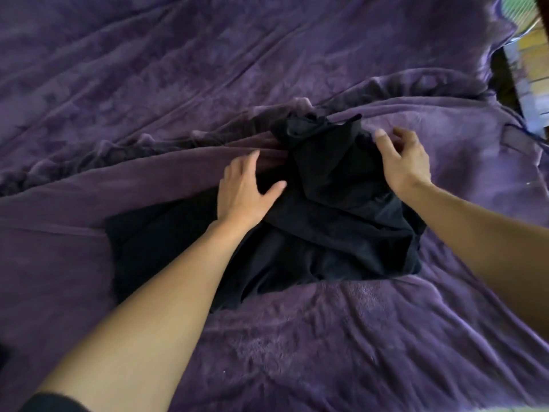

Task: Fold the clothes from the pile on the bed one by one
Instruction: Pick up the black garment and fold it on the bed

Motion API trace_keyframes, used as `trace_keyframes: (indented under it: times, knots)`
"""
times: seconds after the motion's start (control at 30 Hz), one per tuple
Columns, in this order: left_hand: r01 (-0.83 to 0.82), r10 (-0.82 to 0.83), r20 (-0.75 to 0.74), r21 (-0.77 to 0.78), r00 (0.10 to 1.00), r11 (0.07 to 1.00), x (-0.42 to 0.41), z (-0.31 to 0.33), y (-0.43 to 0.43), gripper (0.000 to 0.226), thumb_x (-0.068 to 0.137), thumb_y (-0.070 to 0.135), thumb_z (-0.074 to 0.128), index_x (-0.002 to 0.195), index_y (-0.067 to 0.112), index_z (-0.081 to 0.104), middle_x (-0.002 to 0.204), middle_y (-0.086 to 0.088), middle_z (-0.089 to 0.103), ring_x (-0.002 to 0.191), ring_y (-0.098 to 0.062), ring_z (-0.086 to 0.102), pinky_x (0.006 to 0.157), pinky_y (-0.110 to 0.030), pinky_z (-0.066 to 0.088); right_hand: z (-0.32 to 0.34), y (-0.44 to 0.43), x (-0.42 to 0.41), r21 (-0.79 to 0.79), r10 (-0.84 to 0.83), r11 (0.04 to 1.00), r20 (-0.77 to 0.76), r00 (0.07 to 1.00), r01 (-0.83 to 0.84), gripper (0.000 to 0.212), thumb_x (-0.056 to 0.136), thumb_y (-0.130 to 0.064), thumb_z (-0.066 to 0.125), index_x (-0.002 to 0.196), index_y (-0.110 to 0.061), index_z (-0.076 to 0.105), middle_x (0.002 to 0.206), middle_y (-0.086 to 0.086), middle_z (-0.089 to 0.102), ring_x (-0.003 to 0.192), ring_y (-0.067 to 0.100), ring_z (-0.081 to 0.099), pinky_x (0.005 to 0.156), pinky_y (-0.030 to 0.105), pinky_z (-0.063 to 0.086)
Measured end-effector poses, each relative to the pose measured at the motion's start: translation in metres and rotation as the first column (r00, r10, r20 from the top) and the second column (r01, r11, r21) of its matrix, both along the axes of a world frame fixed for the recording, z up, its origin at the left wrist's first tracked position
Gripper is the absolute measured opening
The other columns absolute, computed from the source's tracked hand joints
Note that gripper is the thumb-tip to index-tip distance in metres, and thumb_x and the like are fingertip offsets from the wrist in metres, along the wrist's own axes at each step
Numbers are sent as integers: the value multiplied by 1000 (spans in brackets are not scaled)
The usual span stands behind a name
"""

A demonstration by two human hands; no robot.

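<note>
Black garment (326,221), part-folded, laid mid-bed on the purple blanket (178,69): pressed flat by the spread left hand (246,185), far edge met by the curled right hand (404,159), pinch not discernible; smoothing judged under way, another fold needed next.

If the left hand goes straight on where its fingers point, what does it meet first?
Likely the blanket, at its raised fold just beyond the left hand; the garment lies right of that line. Depth is unclear.

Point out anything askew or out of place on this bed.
The black garment lies crumpled and crooked, its top bunched over itself, not yet squared. The purple blanket under it is rucked into ridges. Nothing looks spilled or damaged.
</note>
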State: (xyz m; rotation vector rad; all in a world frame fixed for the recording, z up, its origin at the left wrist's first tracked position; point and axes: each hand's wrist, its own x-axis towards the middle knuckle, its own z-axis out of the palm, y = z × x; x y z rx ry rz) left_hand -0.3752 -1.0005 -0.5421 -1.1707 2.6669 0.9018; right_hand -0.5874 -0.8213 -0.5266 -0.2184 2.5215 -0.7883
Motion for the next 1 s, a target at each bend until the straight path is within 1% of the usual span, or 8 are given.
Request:
trace_keyframes:
  times: [0.2,0.3,0.37,0.43,0.53,0.63,0.83,1.0]
  knots:
    - [408,-403,68,-129,913,904,-92,8,28,105,74,56,70,149,41,-1,159,-12,-6,145,-36,9,108,-54,28,-23,86,48,193,51,979,62,997,-62,94,61,-76,67,138,-32,36,137,-1,50,126,24,49,104,42,42]
    - [326,-329,152,42,932,944,-127,4,25,67,82,33,69,142,33,38,143,-12,41,128,-35,42,98,-44,41,-35,111,56,290,-24,957,194,981,-34,71,63,-61,77,117,-19,56,106,4,66,100,28,63,83,41,53]
    - [235,-235,45,3,971,972,-142,9,23,33,82,19,63,115,22,63,115,-12,63,111,-34,56,87,-37,45,-35,122,44,161,-98,985,231,968,61,50,64,-52,81,93,-13,69,76,1,66,74,19,64,68,39,53]
    - [137,-143,-124,-51,982,989,-147,13,26,21,82,14,62,102,14,66,106,-12,62,105,-33,56,84,-35,44,-32,134,25,50,-162,987,156,975,155,39,66,-44,83,75,-9,68,59,-1,55,58,13,51,57,39,48]
    - [101,-109,-109,-75,988,992,-144,10,31,41,88,19,61,128,17,54,133,-10,47,122,-32,43,99,-38,38,-26,152,2,63,-238,971,110,965,232,32,71,-35,82,63,-13,60,60,1,55,59,16,50,60,37,48]
    - [35,-28,80,-98,996,995,-120,10,29,55,91,27,59,141,26,37,141,-7,38,128,-31,36,103,-47,35,-19,164,-1,25,-263,964,207,943,263,21,77,-23,79,67,-16,62,66,1,59,63,17,54,63,31,51]
    - [-29,37,197,-42,980,999,3,26,22,29,93,20,54,122,18,54,127,-8,51,117,-30,49,93,-42,44,43,118,28,-284,-161,929,263,951,235,14,83,-17,73,91,-6,68,77,5,61,71,15,56,67,33,50]
    - [-82,45,442,64,896,995,120,31,9,36,93,21,53,128,17,52,127,-12,52,112,-31,53,93,-42,46,97,31,91,-336,195,929,87,977,-156,14,84,-15,73,97,-13,68,77,-2,64,66,-1,55,66,18,48]
